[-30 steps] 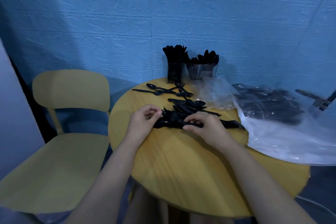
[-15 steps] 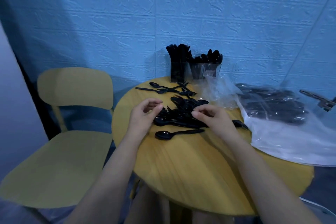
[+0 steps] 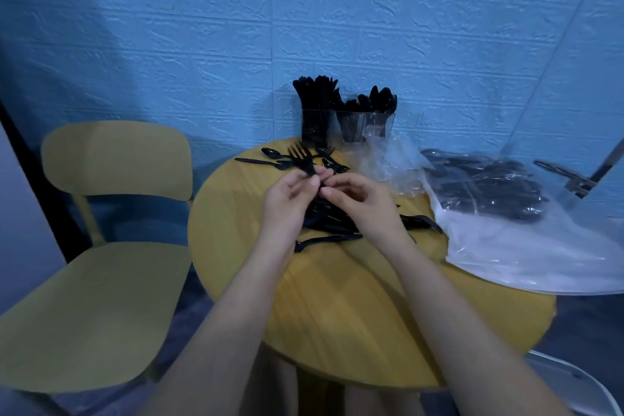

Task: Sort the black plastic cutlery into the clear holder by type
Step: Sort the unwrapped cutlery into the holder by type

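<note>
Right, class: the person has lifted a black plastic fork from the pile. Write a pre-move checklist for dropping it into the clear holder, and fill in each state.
1. Black plastic fork gripped by left hand: ok.
2. Only one fork in the grip: cannot tell; handle hidden by the fingers.
3. Right hand clear of the fork: not ok; its fingertips meet the left hand at the handle.
4. Clear plastic holder upright at the far edge of the round yellow table: ok.
5. Which compartment holds forks: cannot tell.
6. Room left in the compartments: cannot tell; they look packed.
</note>
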A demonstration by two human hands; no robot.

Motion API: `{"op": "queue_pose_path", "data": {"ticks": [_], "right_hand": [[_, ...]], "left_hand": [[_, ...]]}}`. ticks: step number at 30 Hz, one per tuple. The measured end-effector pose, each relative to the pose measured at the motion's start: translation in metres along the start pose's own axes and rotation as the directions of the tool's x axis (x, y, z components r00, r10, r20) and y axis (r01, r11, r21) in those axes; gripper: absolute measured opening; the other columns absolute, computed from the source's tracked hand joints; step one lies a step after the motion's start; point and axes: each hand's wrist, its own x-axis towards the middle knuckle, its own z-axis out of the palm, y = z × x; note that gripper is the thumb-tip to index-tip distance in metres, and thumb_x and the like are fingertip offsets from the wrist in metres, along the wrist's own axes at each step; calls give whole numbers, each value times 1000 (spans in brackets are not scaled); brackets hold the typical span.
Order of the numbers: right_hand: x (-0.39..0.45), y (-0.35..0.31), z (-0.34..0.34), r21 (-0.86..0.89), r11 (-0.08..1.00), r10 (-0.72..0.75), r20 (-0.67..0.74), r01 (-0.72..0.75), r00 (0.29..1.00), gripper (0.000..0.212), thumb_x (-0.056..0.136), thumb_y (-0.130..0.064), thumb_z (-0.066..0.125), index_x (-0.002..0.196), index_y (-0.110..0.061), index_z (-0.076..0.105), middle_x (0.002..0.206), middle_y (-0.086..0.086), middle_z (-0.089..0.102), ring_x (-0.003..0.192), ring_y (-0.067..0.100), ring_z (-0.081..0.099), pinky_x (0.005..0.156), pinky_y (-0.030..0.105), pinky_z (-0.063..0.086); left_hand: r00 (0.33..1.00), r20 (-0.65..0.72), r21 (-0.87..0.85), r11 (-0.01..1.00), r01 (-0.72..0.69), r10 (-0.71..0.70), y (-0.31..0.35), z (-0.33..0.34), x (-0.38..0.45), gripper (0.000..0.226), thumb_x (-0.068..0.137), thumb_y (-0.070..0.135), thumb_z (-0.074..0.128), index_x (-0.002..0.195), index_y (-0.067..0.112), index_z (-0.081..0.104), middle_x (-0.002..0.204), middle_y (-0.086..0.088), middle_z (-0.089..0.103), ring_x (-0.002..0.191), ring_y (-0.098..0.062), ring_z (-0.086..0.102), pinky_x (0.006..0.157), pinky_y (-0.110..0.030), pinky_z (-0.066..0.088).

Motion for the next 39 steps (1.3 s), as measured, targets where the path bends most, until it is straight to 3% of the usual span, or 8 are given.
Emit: {"op": "queue_pose_path", "data": {"ticks": [3, 8, 12, 18, 25, 30, 33, 39], "right_hand": [[3, 0, -30, -286, 957, 34, -56, -48, 998, 10, 86, -22, 68, 91, -30, 69, 85, -18, 67, 81, -2, 61, 74, 10, 45], [-1, 6, -94, -729, 640, 208, -141, -244, 968, 23, 92, -24, 62, 113, -17, 67, 107, 0, 66, 97, 15, 59, 77, 24, 42], [-4, 21, -116, -915, 348, 422, -43, -206, 906, 42, 91, -24, 62, 132, -19, 53, 136, 4, 53, 121, 22, 51, 96, 32, 41], [-1, 34, -115, -958, 255, 395, -24, -135, 918, 42, 88, -4, 52, 126, -23, 58, 121, 3, 63, 103, 22, 60, 82, 32, 51], [-5, 31, -114, -911, 392, 105, -93, -127, 990, 25, 92, -10, 55, 109, -23, 70, 100, 3, 71, 92, 26, 63, 74, 37, 52], [-8, 17, -110, -646, 753, -36, -237, -129, 971, 10, 87, -11, 67, 95, -10, 72, 84, 3, 71, 80, 15, 64, 79, 24, 49], [-6, 4, -106, -500, 860, -93, -343, -98, 935, 4, 86, -15, 68, 88, -14, 71, 77, -2, 69, 71, 8, 62, 70, 13, 45], [11, -29, -92, -339, 939, -190, -386, 53, 903, 15, 88, -22, 66, 76, -29, 62, 75, -7, 65, 77, 17, 62, 74, 30, 48]], "left_hand": [[997, -29, -137, 988, 69, -74, 4, -4, 5, 13, 98, 9, 47, 97, 12, 60, 91, -2, 73, 90, -16, 70, 84, -28, 56], [974, -52, -152, 966, 209, -219, 0, -9, 14, 17, 101, 13, 42, 103, 11, 59, 86, -5, 69, 80, -18, 71, 73, -33, 58], [961, -56, -168, 951, 260, -272, -4, -9, 14, 20, 101, 14, 41, 102, 11, 60, 80, -6, 65, 71, -17, 69, 64, -32, 59], [960, -55, -178, 949, 261, -275, -3, -14, 10, 22, 101, 14, 39, 101, 10, 61, 72, -4, 57, 63, -15, 66, 61, -30, 59], [962, -28, -114, 957, 266, -271, -3, -13, 8, 23, 100, 8, 40, 104, 12, 62, 76, -4, 56, 66, -16, 67, 65, -31, 59], [970, -8, -89, 966, 242, -244, -3, -13, 6, 23, 100, 9, 40, 104, 14, 62, 78, -4, 59, 68, -16, 67, 69, -31, 60], [976, 0, -82, 972, 218, -219, -4, -15, 5, 22, 100, 10, 42, 105, 16, 62, 82, -3, 64, 70, -14, 67, 67, -28, 59], [984, -33, -91, 981, 172, -176, -3, -18, 7, 20, 97, 13, 48, 108, 16, 64, 88, -3, 69, 73, -12, 67, 70, -24, 58]]}}
